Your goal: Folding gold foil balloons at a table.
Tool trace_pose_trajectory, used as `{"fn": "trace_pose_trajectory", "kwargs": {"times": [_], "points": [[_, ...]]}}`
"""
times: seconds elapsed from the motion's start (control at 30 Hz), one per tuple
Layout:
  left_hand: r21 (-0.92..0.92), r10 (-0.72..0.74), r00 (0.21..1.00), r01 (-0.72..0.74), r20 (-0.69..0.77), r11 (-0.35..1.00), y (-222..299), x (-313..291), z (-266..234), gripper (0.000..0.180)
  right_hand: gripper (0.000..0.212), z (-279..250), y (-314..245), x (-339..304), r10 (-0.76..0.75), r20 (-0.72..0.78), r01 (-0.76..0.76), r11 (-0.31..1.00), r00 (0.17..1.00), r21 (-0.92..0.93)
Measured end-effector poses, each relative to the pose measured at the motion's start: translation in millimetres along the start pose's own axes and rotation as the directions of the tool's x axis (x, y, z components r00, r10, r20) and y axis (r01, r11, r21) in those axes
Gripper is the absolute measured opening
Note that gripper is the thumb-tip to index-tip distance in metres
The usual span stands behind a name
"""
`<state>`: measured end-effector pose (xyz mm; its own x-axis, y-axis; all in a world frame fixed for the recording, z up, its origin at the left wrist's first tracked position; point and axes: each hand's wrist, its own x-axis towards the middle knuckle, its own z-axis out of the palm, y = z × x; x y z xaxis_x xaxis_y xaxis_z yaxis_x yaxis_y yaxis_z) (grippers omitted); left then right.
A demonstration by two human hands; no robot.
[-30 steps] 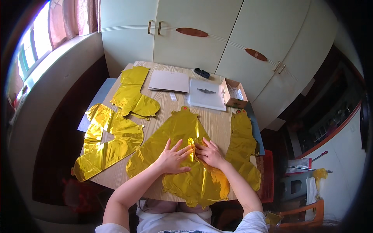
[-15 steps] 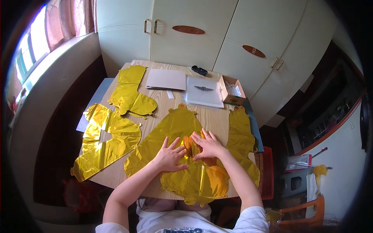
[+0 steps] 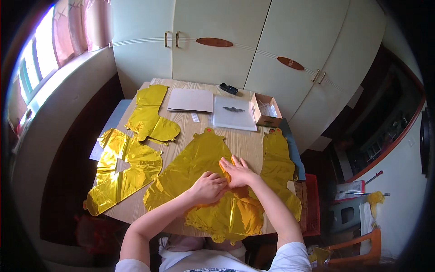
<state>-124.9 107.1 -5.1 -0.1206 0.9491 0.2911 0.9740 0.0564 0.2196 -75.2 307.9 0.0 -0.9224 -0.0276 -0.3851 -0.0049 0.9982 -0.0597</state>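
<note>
A flat gold foil balloon [image 3: 199, 156] lies on the table in front of me, its wide lower part creased and crinkled toward the near edge. On its middle, my left hand [image 3: 208, 187] has its fingers curled in around a fold of the foil; the fingertips are partly hidden. Against it, my right hand [image 3: 239, 173] lies flat on the same foil with fingers stretched out. More flat gold balloons surround it: a boot-shaped one [image 3: 154, 119] at the far left, one with a triangular hole [image 3: 108, 156] at the near left, and a long one [image 3: 275, 158] on the right.
Along the wooden table's [image 3: 181, 88] far side are grey card sheets [image 3: 190, 99], a clear plastic packet [image 3: 233, 119] with a dark piece on it, a black object [image 3: 228, 89] and an open cardboard box [image 3: 267, 111]. Cabinets [image 3: 217, 22] stand behind; a red crate [image 3: 311, 204] is at right.
My left hand has gone from spread fingers to curled ones and moved right, up against my right hand. My right hand stays flat on the foil. The view has tilted up slightly.
</note>
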Motion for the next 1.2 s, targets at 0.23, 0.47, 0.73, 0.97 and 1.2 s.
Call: {"fn": "trace_pose_trajectory", "kwargs": {"times": [0.23, 0.47, 0.73, 0.97, 1.2], "points": [[0.065, -0.16, 0.986, 0.156, 0.056, 0.986, -15.5, 11.1, 5.0, 0.037, 0.139, -7.0, -5.8, -5.3, 0.02, 0.016, -0.021, 0.998, 1.0, 0.058], [0.101, -0.198, 0.978, 0.19, 0.072, 0.977, -41.2, 24.2, 5.5, 0.045, 0.143, -9.3, -6.8, -4.4, 0.033, 0.037, -0.033, 0.999, 0.999, 0.022], [0.053, -0.142, 0.984, 0.137, 0.111, 0.989, -53.2, 15.6, 8.3, 0.073, 0.142, 0.1, -6.8, -8.6, 0.011, -0.04, -0.009, 0.998, 0.999, 0.056], [0.045, -0.114, 0.991, 0.111, 0.07, 0.993, -54.6, 13.1, 14.4, 0.076, 0.11, 36.2, -22.6, -86.2, 0.096, -0.429, -0.008, 0.979, 0.898, 0.202], [0.074, -0.103, 0.993, 0.098, 0.066, 0.992, -54.5, 10.6, 14.7, 0.075, 0.057, 75.0, -40.2, -175.3, 0.399, -0.475, -0.204, 0.889, 0.784, 0.41]]}}
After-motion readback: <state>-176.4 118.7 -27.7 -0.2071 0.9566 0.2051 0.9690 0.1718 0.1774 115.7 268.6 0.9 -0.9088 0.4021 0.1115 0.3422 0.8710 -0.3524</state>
